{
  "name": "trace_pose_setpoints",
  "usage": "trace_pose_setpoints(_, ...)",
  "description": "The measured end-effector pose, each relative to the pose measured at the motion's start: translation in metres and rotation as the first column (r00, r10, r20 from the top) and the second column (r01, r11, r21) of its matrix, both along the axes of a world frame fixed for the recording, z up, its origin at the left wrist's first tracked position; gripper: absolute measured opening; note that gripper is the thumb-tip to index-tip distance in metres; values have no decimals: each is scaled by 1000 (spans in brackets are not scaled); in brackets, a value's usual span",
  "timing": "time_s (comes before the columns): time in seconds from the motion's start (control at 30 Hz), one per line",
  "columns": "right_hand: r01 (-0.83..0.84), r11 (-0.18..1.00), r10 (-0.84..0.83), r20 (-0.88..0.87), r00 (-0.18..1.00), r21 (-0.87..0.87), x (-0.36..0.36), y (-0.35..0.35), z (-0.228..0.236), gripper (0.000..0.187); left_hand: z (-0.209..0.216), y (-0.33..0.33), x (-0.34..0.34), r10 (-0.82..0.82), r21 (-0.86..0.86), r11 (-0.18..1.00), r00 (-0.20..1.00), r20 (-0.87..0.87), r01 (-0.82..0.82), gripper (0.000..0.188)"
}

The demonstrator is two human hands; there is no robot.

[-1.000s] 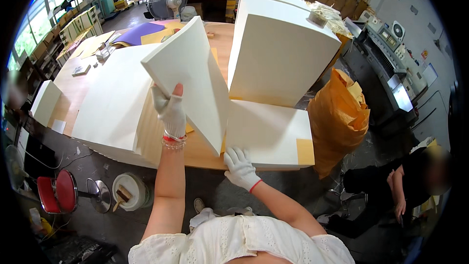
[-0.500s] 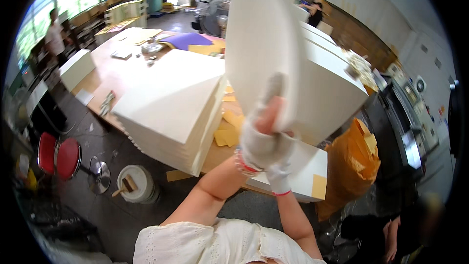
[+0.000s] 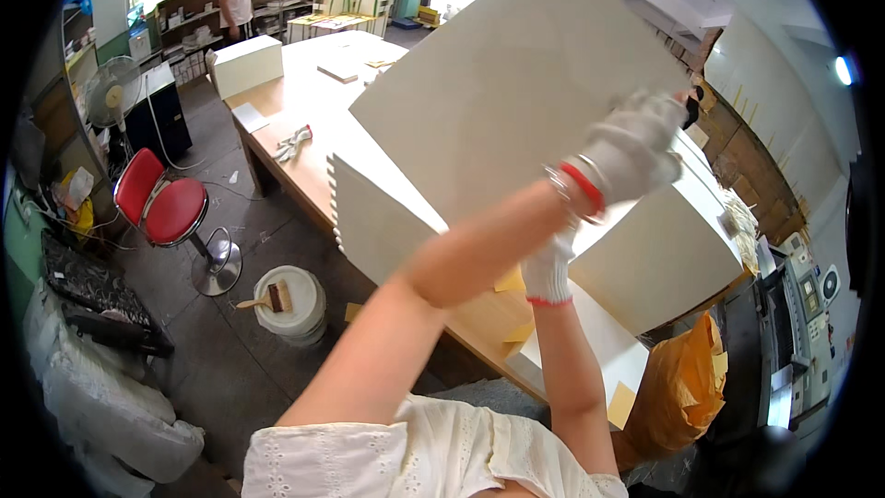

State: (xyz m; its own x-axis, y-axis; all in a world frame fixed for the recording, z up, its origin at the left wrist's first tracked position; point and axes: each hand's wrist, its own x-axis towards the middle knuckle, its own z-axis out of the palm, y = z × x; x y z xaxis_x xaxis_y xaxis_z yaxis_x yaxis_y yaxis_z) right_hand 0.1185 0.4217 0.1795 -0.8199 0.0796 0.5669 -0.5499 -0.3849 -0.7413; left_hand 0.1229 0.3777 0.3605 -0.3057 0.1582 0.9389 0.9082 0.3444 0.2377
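A large off-white sheet [image 3: 498, 83] stands tilted above the table in front of me. My left hand [image 3: 636, 148], in a pale knit glove with a red band and bracelets at the wrist, grips it along its right edge. Lower down is my right hand [image 3: 550, 269], also gloved, close to the sheet's lower part; my left forearm covers its fingers. Left of my arm, a stack of white sheets [image 3: 373, 217] shows its stepped edges. On the right rises a tall white stack [image 3: 659, 258], with a lower white stack [image 3: 604, 337] in front of it.
The wooden table [image 3: 318, 180] carries a loose glove [image 3: 292, 144] and a white block [image 3: 247, 66]. On the floor are a lidded white bucket [image 3: 291, 309] with a brush [image 3: 272, 298], a red stool [image 3: 177, 210] and an orange sack [image 3: 687, 378]. A person [image 3: 236, 0] stands far left.
The sheet has swung from upright to leaning left over the left stack. My left hand has moved up and right with it, its forearm now crossing my right hand. The view has turned left.
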Motion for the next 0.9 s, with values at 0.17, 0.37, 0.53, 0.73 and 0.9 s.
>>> trace_pose_setpoints(0.17,39,998,-55,549,834,41,-49,-19,0,29,-64,-160,-58,-147,69,989,905,399,130,33)
trace_pose_setpoints(0.37,-222,851,-86,544,835,475,-18,-29,55,34,-206,-387,-120,163,38,972,787,595,-230,34)
trace_pose_setpoints(0.53,486,103,-162,-467,869,868,33,-35,38,50,-193,-367,-95,215,-209,972,749,627,-104,35)
trace_pose_setpoints(0.73,432,-2,-249,-418,873,902,42,-65,36,47,-207,-389,-132,116,-123,991,733,670,-44,32)
trace_pose_setpoints(0.9,425,87,-339,-374,863,901,45,-70,28,45,-199,-384,-130,197,-213,975,695,691,-65,35)
